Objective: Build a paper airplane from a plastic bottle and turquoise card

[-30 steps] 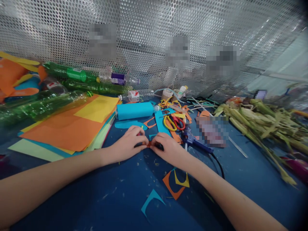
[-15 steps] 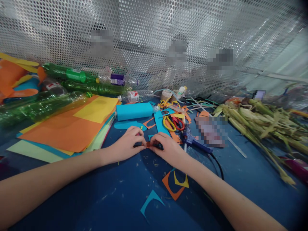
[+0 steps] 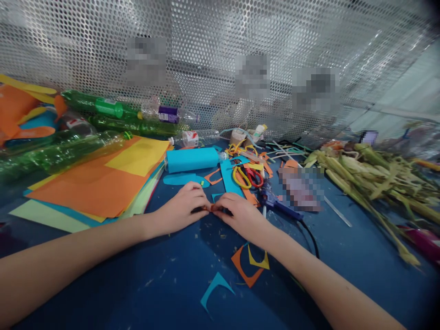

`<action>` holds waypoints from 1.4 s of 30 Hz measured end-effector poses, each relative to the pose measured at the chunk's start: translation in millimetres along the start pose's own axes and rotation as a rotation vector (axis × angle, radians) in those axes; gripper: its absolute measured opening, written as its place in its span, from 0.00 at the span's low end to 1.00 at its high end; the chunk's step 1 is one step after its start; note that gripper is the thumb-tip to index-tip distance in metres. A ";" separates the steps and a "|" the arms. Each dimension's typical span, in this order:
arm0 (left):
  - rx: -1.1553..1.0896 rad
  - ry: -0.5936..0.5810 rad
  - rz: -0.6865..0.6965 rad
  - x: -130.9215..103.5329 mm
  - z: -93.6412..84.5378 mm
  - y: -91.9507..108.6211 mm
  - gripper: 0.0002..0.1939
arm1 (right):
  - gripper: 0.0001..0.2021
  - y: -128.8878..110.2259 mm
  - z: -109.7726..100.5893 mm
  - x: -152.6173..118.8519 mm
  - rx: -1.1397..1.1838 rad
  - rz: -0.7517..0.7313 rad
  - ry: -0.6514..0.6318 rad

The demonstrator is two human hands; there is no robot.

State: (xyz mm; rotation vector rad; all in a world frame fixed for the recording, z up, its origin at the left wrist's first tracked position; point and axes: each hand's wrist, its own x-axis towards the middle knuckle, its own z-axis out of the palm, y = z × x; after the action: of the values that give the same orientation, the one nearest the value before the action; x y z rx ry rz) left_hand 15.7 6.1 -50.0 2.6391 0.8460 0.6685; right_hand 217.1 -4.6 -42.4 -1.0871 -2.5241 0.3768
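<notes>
Over the middle of the blue table (image 3: pixel 165 284), my left hand (image 3: pixel 182 206) and my right hand (image 3: pixel 239 213) meet fingertip to fingertip. Both pinch a small orange-brown piece of paper (image 3: pixel 212 208), mostly hidden by the fingers. Just beyond my hands lies a bottle wrapped in blue paper (image 3: pixel 192 159), with a blue paper cutout (image 3: pixel 182 178) in front of it. Scissors with yellow handles (image 3: pixel 241 177) and a pair with red handles (image 3: pixel 255 177) rest beyond my right hand. A blue glue gun (image 3: pixel 280 205) is to its right.
Coloured paper sheets (image 3: pixel 82 188) are stacked at left, near several plastic bottles (image 3: pixel 110 108). Paper offcuts (image 3: pixel 249 275) lie closer to me. Corn husks (image 3: pixel 371 174) spread at right. A perforated silver sheet (image 3: pixel 206 46) rises behind, reflecting blurred figures.
My fingertips have drawn closer together around the small paper piece, covering more of it. My left fingers are more closed. Nothing else on the table has moved.
</notes>
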 end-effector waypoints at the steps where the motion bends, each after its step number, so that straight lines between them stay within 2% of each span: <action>1: -0.006 0.003 -0.012 -0.1 0.3 -0.5 0.03 | 0.04 0.0 0.0 0.0 0.001 -0.003 0.001; 13: -0.055 0.014 -0.045 0.5 1.0 -1.2 0.05 | 0.04 -0.3 -5.4 0.9 0.005 0.051 -0.051; 22: -0.032 0.022 -0.077 1.0 0.5 0.1 0.04 | 0.04 -1.1 -2.4 1.2 -0.064 0.022 -0.026; 30: -0.010 0.028 -0.057 0.7 2.1 -1.9 0.05 | 0.02 -3.1 -5.1 0.1 -0.062 0.080 -0.024; 36: 0.027 0.016 -0.067 1.3 2.4 0.4 0.07 | 0.04 -0.3 -6.0 -0.3 -0.054 0.026 -0.038; 42: 0.029 -0.005 -0.045 1.0 1.0 3.5 0.05 | 0.04 -2.0 -3.9 0.0 -0.089 0.042 -0.038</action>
State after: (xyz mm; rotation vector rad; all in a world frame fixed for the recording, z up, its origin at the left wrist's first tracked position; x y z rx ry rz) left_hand 18.6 3.8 -49.2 2.6379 0.9173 0.6423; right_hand 217.5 -5.6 -38.1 -1.1778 -2.5768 0.3010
